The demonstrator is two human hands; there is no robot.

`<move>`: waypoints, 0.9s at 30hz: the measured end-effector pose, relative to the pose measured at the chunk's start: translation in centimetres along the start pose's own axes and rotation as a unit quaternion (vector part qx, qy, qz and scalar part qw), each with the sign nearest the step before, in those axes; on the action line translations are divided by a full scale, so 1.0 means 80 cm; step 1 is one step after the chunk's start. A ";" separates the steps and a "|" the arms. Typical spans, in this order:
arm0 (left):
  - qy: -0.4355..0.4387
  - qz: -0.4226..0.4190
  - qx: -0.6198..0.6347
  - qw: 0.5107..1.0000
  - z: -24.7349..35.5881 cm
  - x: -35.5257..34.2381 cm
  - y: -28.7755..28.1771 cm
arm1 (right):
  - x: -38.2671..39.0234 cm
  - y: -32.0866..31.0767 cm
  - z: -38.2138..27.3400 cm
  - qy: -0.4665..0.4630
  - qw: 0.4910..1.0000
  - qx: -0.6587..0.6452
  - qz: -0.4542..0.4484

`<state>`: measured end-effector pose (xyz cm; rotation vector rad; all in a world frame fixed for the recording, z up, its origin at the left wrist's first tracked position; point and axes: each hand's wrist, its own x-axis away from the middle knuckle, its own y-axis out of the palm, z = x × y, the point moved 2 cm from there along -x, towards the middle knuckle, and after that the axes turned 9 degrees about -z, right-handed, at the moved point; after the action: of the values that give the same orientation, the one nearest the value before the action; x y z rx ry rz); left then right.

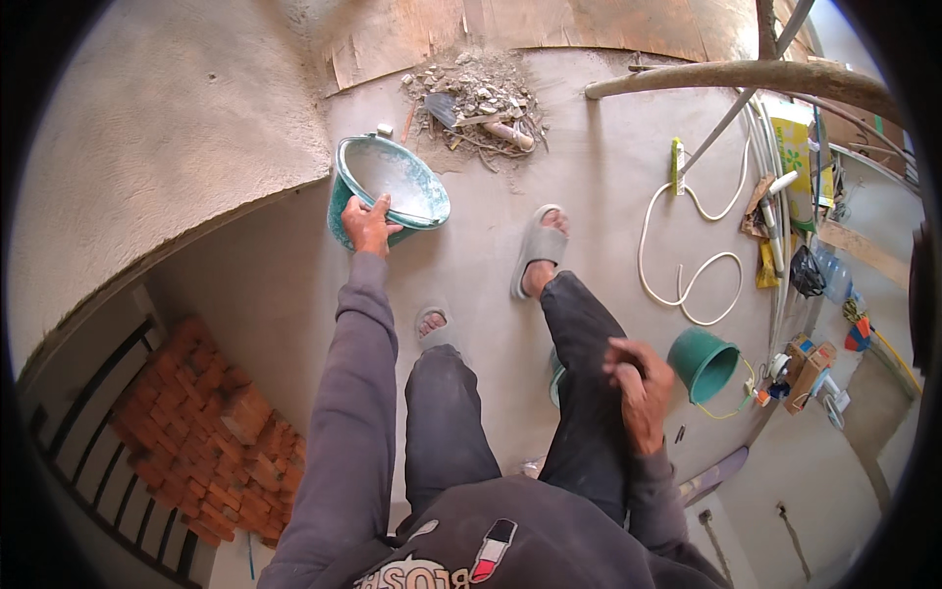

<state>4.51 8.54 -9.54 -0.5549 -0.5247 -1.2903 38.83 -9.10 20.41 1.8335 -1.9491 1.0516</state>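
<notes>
My left hand (365, 226) grips the near rim of a green bucket (340, 211), thumb over the edge and fingers along the outside. White residue coats the bucket's inside, and it tilts toward the right. Its base is partly hidden by my hand. Over my right thigh hangs my right hand (643, 398), loosely bent with fingers apart and nothing seen in it. Close to that hand, a second green bucket (705, 365) leans on the floor to the right.
Rubble (481, 98) lies ahead by a wooden board. A pale hose (648, 236) curls on the floor at right, under a wooden pole (726, 77). Pipes, bags and boxes (810, 368) line the right side. Stacked bricks (211, 432) and a dark railing (93, 393) are at lower left.
</notes>
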 end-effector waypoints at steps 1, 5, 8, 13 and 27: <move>-0.005 -0.008 -0.001 1.000 0.004 0.001 0.001 | -0.032 0.004 0.011 -0.022 0.998 0.034 -0.042; 0.002 -0.018 0.010 1.000 0.023 0.008 0.006 | -0.162 0.027 0.062 -0.126 0.951 0.216 -0.180; 0.031 -0.011 0.010 0.999 0.020 0.012 0.004 | -0.187 0.018 0.042 -0.106 0.924 0.292 -0.223; 0.088 0.042 0.006 0.995 0.001 0.013 -0.002 | -0.210 0.002 0.039 -0.141 0.935 0.233 -0.226; -0.062 0.268 -0.454 0.848 -0.166 -0.021 -0.157 | -0.227 -0.005 0.013 -0.129 0.951 0.166 -0.228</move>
<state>-7.37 -1.16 -19.57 -1.4695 0.1950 -0.8948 42.49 3.96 8.22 2.5582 -1.4024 1.0692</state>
